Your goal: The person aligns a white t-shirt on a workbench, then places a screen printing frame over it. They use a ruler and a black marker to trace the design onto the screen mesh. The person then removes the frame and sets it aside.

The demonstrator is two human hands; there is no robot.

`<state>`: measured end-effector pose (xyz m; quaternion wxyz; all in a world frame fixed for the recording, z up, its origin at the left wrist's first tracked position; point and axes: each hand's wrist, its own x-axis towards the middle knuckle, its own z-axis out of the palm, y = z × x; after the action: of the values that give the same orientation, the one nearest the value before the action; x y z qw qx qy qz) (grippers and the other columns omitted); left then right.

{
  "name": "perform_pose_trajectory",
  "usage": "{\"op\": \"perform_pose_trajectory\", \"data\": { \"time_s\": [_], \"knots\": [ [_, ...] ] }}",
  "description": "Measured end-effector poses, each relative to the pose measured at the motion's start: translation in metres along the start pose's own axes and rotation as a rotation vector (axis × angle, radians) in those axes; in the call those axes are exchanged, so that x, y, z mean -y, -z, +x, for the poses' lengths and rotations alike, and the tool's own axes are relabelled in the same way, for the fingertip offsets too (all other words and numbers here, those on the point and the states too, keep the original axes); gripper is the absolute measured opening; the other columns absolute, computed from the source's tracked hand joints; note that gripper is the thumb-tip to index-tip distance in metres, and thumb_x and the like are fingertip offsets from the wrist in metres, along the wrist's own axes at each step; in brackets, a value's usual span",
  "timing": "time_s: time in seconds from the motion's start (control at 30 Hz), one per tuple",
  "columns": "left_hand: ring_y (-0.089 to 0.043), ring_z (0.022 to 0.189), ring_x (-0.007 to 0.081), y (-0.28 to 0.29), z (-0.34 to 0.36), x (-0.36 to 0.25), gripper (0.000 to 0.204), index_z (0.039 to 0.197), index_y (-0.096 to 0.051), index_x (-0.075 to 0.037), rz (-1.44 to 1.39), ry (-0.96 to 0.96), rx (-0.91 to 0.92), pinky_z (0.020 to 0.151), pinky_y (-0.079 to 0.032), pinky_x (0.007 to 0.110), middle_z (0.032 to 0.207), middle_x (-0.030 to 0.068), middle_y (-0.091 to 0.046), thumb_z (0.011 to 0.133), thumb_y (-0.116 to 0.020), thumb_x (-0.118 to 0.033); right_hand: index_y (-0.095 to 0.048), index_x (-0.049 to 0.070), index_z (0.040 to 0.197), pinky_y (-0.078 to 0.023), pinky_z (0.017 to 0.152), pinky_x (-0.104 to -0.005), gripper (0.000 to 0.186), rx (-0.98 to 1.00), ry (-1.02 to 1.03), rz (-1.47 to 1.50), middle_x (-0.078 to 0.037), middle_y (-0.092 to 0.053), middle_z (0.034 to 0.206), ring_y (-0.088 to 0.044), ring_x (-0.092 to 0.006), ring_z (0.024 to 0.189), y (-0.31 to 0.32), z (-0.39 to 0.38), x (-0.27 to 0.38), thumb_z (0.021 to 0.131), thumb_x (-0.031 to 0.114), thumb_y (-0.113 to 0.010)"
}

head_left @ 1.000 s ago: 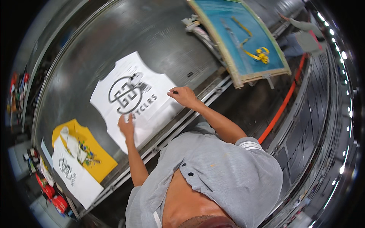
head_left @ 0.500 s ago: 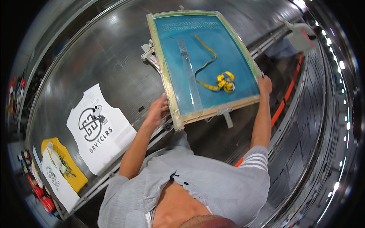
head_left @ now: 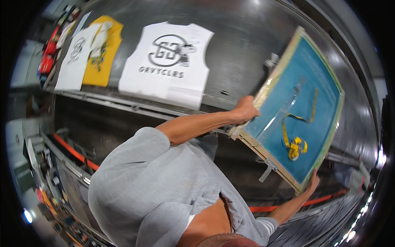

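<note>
A screen-printing frame with blue-green mesh and a pale, taped rim is tilted on the right side of the view. My left hand grips its left edge near the lower corner, thumb over the rim. At the lower right corner, my right hand is closed on the opposite edge. On the mesh lies a yellow tape measure, partly bunched up, with one loose strip curving away. A metal bracket sticks out from the frame's near side. The fingers beneath the frame are hidden.
The long dark printing table carries a white shirt piece with a black print, a yellow piece and another white one. A metal rail follows its near edge. An orange-red strip runs along behind me.
The view has swung left, so the shirt pieces appear higher and the frame farther right. My left hand, loosely beside the frame before, now grips its edge; my right hand stays on the other edge.
</note>
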<state>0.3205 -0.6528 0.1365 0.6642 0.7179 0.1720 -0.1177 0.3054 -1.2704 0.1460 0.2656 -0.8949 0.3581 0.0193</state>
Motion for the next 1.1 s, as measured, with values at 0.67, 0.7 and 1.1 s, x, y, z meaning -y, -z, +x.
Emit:
{"op": "perform_pose_trajectory", "data": {
  "time_s": [0.67, 0.7, 1.1],
  "knots": [
    [-0.068, 0.066, 0.0236, 0.523, -0.058, 0.173, 0.041, 0.097, -0.069, 0.004, 0.214, -0.037, -0.624, 0.063, -0.053, 0.036, 0.074, 0.0117, -0.07, 0.073, -0.081, -0.027, -0.067, 0.001, 0.086, -0.048, 0.073, -0.046, 0.04, -0.124, 0.887, -0.04, -0.016, -0.062, 0.088, -0.062, -0.0364, 0.083, -0.372, -0.324, 0.354, 0.079, 0.04, -0.074],
    [-0.068, 0.066, 0.0256, 0.534, -0.055, 0.186, 0.042, 0.098, -0.069, 0.005, 0.282, -0.069, -0.692, 0.064, -0.053, 0.037, 0.073, 0.0121, -0.07, 0.073, -0.081, -0.027, -0.067, 0.0, 0.086, -0.048, 0.074, -0.0465, 0.04, -0.12, 0.876, -0.075, -0.016, -0.063, 0.091, -0.062, -0.036, 0.084, -0.389, -0.336, 0.363, 0.08, 0.039, -0.073],
    [-0.05, 0.114, 0.0313, 0.557, -0.04, 0.253, 0.053, 0.116, -0.069, -0.003, 0.793, -0.13, -0.912, 0.096, -0.038, 0.051, 0.113, 0.0114, -0.058, 0.072, -0.08, -0.03, -0.066, 0.001, 0.098, -0.05, 0.077, -0.0457, 0.046, -0.06, 0.812, -0.164, -0.013, -0.061, 0.102, -0.062, -0.035, 0.092, -0.465, -0.358, 0.371, 0.081, 0.043, -0.073]
  ]
}}
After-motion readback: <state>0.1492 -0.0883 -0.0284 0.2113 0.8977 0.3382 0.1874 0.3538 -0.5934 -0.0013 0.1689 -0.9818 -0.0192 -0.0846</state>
